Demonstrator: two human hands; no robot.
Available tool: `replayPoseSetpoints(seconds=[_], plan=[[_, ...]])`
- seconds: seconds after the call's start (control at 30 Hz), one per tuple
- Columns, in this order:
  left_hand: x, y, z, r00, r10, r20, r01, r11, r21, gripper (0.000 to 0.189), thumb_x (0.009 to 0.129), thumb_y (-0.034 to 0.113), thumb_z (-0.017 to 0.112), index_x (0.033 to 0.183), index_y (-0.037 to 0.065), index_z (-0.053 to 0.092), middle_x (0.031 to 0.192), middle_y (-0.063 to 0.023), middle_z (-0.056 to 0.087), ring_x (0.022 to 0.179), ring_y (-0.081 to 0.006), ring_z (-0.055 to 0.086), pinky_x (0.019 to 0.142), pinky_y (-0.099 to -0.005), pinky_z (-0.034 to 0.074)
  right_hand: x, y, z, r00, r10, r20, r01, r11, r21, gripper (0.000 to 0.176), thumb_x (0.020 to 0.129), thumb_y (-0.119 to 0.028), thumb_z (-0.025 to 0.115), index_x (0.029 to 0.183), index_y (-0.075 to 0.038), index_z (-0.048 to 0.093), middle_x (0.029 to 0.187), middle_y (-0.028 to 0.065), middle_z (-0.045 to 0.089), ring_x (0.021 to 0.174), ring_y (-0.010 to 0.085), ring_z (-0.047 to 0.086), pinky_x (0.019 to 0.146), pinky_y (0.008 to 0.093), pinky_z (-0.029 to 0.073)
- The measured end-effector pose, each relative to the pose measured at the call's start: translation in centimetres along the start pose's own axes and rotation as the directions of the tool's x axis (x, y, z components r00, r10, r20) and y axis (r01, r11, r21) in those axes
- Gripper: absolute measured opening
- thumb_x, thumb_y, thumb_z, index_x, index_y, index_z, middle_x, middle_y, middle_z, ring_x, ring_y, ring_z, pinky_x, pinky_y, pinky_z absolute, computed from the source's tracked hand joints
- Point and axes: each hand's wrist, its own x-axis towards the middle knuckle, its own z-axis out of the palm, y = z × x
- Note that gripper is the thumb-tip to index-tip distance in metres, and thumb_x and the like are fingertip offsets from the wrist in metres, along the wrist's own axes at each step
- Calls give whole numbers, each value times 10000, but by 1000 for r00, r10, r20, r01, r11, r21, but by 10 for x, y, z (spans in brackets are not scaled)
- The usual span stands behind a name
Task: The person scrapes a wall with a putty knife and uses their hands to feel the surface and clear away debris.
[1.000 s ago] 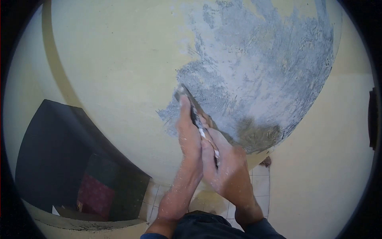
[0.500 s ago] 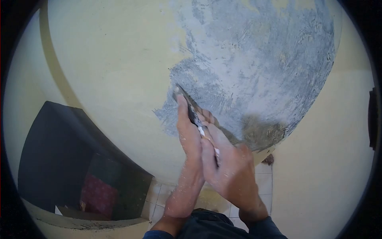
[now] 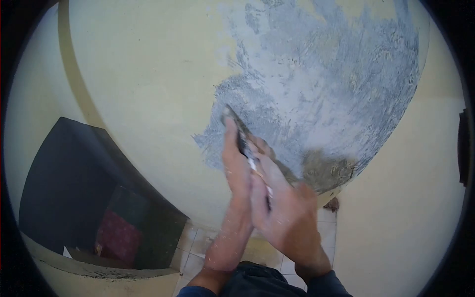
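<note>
Your right hand [image 3: 284,210] grips the flat grey metal scraper [image 3: 242,144] at the rough grey wall patch [image 3: 307,84]; your left hand [image 3: 237,171] lies along it, closure unclear. Scraping seems in hand; the next stroke wants even pressure.

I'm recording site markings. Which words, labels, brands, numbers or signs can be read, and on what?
None: no readable text shows.
The narrow, flat metallic hand tool is partly covered by the left hand and right hand, so any marking cannot be made out.
The pale yellow wall and scraped grey patch show no lettering; the dark red panel shows nothing legible.
</note>
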Motion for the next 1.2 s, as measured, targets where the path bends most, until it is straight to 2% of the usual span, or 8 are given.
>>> replayPoseSetpoints(seconds=[0.13, 0.4, 0.53, 0.63, 0.77, 0.9, 1.03, 1.2], plan=[[13, 5, -9, 985, -15, 171, 32, 995, -98, 518, 931, 510, 510, 578, 141, 422, 487, -23, 433, 416, -151, 437, 420, -285, 378, 1, -1, -5, 997, 44, 67, -43, 999, -10, 305, 892, -217, 568, 1134, -39, 620, 681, 216, 616, 558, 375, 609, 565, 445, 494], [13, 4, -7, 993, 115, -29, -114, 993, 37, 475, 930, 488, 528, 638, 124, 442, 511, -19, 433, 438, -140, 445, 442, -268, 395, 6, -2, -3, 993, 39, 116, -45, 997, 55, 329, 889, -179, 562, 1185, -40, 597, 639, 212, 600, 563, 384, 605, 573, 450, 493], [6, -3, -18, 989, -13, 145, 14, 1000, -6, 473, 931, 483, 528, 642, 120, 437, 511, -18, 419, 435, -137, 435, 445, -261, 391, -10, -2, 4, 1000, 20, -23, -21, 998, -66, 353, 889, -177, 566, 1212, -37, 584, 623, 206, 596, 506, 379, 573, 552, 442, 484], [8, 5, -17, 998, -62, -1, 62, 997, 37, 499, 927, 496, 531, 619, 118, 428, 504, -20, 415, 441, -138, 435, 452, -263, 393, 0, -9, 2, 997, 15, 77, -8, 995, -99, 363, 879, -146, 584, 1217, -12, 585, 631, 204, 605, 476, 357, 557, 531, 429, 472], [9, 1, -22, 1000, 7, 2, -8, 985, 171, 492, 937, 496, 512, 627, 119, 456, 524, -10, 440, 448, -132, 439, 454, -255, 395, -10, 2, 11, 967, -192, -167, 190, 981, -26, 390, 858, -90, 604, 1233, 11, 575, 759, 199, 652, 462, 325, 546, 512, 424, 452], [14, 5, -25, 999, -14, 37, 13, 999, 47, 478, 951, 488, 489, 669, 103, 511, 561, -21, 498, 471, -121, 465, 470, -248, 390, -12, 9, 21, 938, -284, -199, 233, 941, -245, 391, 854, -67, 612, 1232, 26, 572, 928, 159, 681, 495, 276, 530, 537, 383, 452], [7, -9, -32, 1000, -24, 16, 19, 965, 263, 500, 945, 512, 485, 670, 97, 532, 567, -18, 505, 484, -105, 470, 475, -248, 382, -26, 11, 21, 983, -131, -128, 121, 989, -85, 375, 853, -64, 624, 1209, 45, 578, 1081, 111, 675, 520, 228, 484, 570, 327, 440], [15, 0, -36, 1000, 5, 18, -10, 965, 262, 533, 934, 529, 490, 632, 92, 525, 559, -17, 493, 490, -111, 467, 483, -256, 383, -17, 9, 25, 909, -367, -197, 308, 911, -275, 341, 853, -34, 616, 1180, 58, 582, 1165, 118, 647, 504, 216, 464, 559, 313, 426]])
